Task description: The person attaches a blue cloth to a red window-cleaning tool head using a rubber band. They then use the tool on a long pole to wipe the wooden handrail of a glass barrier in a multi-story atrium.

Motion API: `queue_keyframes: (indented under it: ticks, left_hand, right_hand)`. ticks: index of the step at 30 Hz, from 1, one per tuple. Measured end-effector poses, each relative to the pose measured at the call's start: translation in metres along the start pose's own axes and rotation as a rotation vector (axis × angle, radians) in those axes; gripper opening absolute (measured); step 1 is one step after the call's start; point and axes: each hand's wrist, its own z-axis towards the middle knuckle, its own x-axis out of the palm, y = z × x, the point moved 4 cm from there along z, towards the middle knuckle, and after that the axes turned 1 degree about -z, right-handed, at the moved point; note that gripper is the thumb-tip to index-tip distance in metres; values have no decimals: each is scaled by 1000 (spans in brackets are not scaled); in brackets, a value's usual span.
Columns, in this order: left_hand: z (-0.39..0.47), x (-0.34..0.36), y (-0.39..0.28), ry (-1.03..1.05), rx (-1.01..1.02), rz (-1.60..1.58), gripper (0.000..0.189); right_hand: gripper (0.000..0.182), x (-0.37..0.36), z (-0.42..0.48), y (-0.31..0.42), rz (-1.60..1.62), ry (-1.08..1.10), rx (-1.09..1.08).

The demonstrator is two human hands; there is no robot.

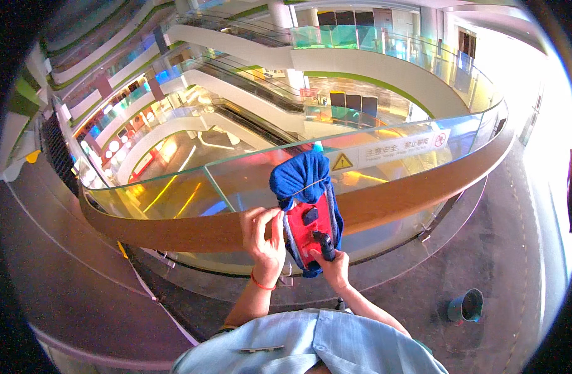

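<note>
A flat red mop head [318,203] with a black swivel joint [327,248] is held up above the wooden handrail. A blue cloth cover [300,175] with pale edging wraps around its sides and bunches at the far end. Across that bunched end runs a thin cord [309,188]. My left hand [265,236], with a red band at the wrist, pinches at the cover's left edge; its fingertips partly hide what they grip. At the near end, my right hand [332,269] grips the mop head beside the joint, thumb on the red face.
A curved wooden handrail [402,203] runs before me along a glass balustrade [248,189] that bears a warning sign [393,150]. Beyond it is an open atrium with escalators [248,122]. A bucket [466,306] stands on the dark floor [407,280] at right.
</note>
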Motion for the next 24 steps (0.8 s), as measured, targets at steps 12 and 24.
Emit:
queue_keyframes:
  ticks: [12, 24]
  left_hand:
    - [3, 25, -5, 128, 83, 19, 16]
    - [28, 16, 20, 447, 258, -38, 27]
  right_hand:
    - [41, 9, -12, 1, -113, -31, -15]
    - [41, 2, -15, 16, -117, -44, -12]
